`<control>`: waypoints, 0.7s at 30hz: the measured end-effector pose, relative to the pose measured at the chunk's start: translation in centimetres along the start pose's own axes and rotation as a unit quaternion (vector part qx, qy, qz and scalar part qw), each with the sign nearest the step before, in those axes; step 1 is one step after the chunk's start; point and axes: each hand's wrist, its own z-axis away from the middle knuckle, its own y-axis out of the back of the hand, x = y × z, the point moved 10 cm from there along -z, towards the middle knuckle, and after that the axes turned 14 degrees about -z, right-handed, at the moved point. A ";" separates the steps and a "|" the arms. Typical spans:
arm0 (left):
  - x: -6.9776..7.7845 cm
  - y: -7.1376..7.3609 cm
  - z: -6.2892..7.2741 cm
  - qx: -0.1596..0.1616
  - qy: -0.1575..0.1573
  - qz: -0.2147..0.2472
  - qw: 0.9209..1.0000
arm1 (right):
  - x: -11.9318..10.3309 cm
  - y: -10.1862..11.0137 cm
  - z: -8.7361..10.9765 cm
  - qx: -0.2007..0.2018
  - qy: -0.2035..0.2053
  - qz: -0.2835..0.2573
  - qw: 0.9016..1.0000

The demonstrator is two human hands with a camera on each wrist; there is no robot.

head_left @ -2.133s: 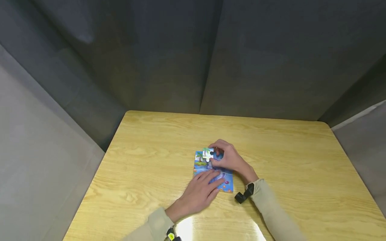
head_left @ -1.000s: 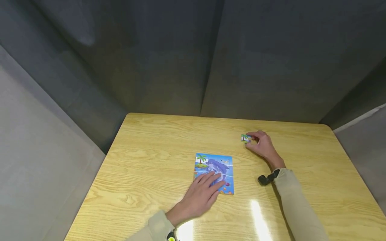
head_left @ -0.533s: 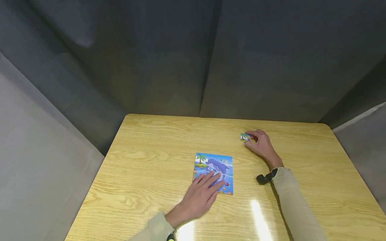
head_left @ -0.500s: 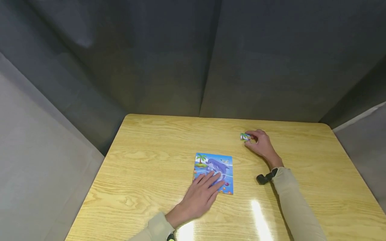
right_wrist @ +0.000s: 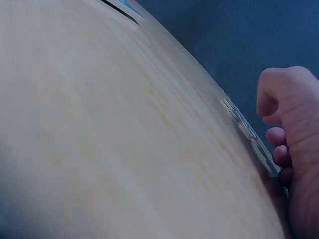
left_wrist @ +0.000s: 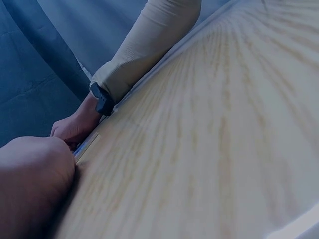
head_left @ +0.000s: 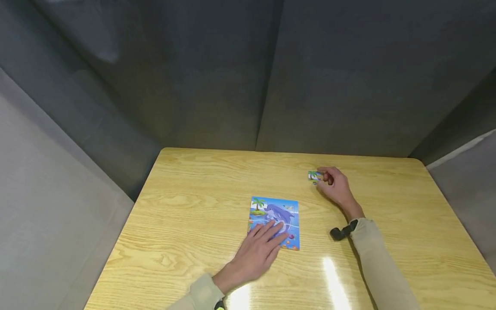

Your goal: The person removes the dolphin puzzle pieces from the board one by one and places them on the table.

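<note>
My left hand [head_left: 253, 252] lies flat with fingers spread on a blue dolphin jigsaw puzzle [head_left: 258, 208], covering its lower left part. A palm tree and a purple dolphin show on the puzzle. Farther back and to the right, my right hand [head_left: 338, 189] is beside a small pile of puzzle pieces [head_left: 312, 175], the top one printed with a palm tree. Thumb and index finger stand apart at the near and far sides of the pile. The right wrist view shows the pieces [right_wrist: 239, 119] low on the table, next to my bent fingers [right_wrist: 269, 102].
The wooden table [head_left: 186, 206] has rounded far corners. A dark curtain [head_left: 217, 86] hangs behind it, with grey panels [head_left: 46, 193] at the sides. Each wrist wears a black camera [head_left: 341, 233]. Light glares on the table's near part.
My right hand has carried a palm-tree puzzle piece from above the puzzle to the back right. Its fingers have since loosened from the piece. The left hand has stayed on the puzzle.
</note>
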 end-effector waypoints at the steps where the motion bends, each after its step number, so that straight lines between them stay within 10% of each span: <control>1: 0.0 0.0 0.0 0.001 -0.001 -0.002 1.000 | -0.2 0.1 0.3 0.007 -0.001 -0.014 1.000; 8: 0.1 -0.1 0.1 -0.005 -0.001 -0.002 1.000 | -3.5 -1.8 2.9 0.012 0.014 -0.060 0.998; 16: 0.0 0.0 -0.1 -0.015 0.005 -0.006 1.000 | -10.9 -9.2 4.9 -0.168 0.071 -0.011 0.983; 21: 0.0 -0.1 -0.2 -0.027 0.008 -0.006 1.000 | -11.8 -12.3 5.7 -0.242 0.054 0.062 0.967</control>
